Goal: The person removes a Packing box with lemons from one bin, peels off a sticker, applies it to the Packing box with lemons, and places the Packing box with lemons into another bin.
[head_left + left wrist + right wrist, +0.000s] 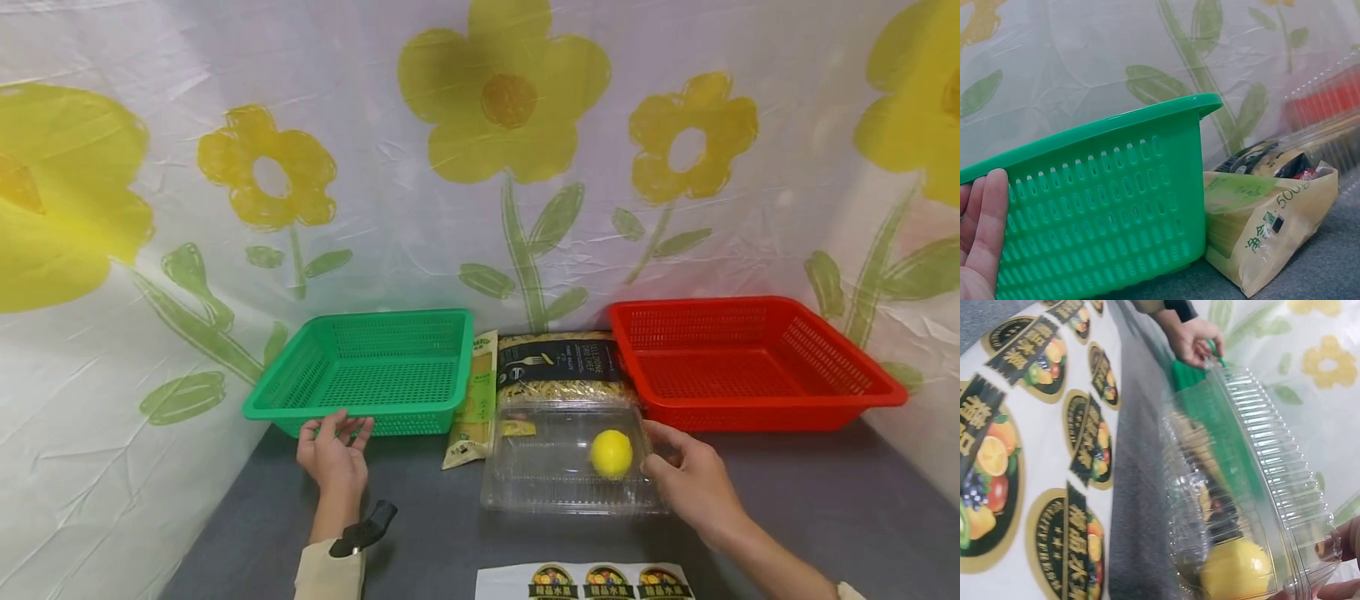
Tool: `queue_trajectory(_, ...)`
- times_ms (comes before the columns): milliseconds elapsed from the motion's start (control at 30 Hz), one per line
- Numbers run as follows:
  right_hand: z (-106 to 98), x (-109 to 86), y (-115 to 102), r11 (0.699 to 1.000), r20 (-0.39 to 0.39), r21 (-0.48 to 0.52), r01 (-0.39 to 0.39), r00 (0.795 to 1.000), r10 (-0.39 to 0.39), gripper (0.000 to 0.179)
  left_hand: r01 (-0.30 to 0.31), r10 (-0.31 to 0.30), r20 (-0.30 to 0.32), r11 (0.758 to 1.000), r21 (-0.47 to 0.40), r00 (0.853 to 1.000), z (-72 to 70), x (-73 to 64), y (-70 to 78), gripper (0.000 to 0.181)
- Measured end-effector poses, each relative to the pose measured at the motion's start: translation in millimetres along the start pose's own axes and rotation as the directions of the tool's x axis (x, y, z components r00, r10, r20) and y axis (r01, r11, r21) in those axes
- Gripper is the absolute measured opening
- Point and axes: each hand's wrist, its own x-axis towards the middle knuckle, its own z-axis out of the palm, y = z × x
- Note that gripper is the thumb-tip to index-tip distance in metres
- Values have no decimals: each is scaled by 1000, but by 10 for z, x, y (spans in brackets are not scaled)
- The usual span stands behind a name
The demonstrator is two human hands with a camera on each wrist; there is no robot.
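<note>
My left hand [335, 454] is at the front rim of a green plastic basket [360, 423], its fingers [992, 209] against the slotted wall just under the rim and the thumb by the edge. My right hand [693, 479] grips the right edge of a clear plastic clamshell box [551, 492]. A yellow lemon [611, 453] sits in the box, towards its right side. In the right wrist view the lemon [1236, 570] shows through the ridged plastic, close to my right fingers. Whether the box's lid is fastened I cannot tell.
Behind the box lies a dark-labelled pasta bag [558, 367]. A long yellow-green packet [472, 417] lies beside the green basket. To the right stands a red basket [757, 417]. A sheet of fruit stickers [585, 581] is at the near edge, and a flowered cloth [420, 225] hangs behind.
</note>
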Motion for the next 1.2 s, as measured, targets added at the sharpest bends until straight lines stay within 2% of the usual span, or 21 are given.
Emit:
queue_trajectory(333,51,-49,94,1000,-9,-6,14,1000,-14,58,71,-69,32,997,-40,997,-18,-66,20,29)
queue_trajectory(667,31,-43,104,999,9,-5,47,999,-47,56,121,-120,37,992,-18,992,-14,-149,34,16)
queue_trajectory(867,-47,-72,91,987,-10,-108,118,993,-120,58,156,-158,61,987,30,986,-56,-233,53,11)
queue_trajectory(1033,-120,-112,37,959,-75,-204,198,973,-217,57,117,-142,150,980,163,979,-55,-336,51,11)
queue_trajectory(1100,-118,-147,12,943,-102,-224,245,957,-272,55,78,-128,208,969,236,970,-25,-399,42,11)
queue_trajectory(1200,-72,-210,-16,916,-140,-239,322,922,-361,51,19,-128,301,940,341,945,50,-506,45,11)
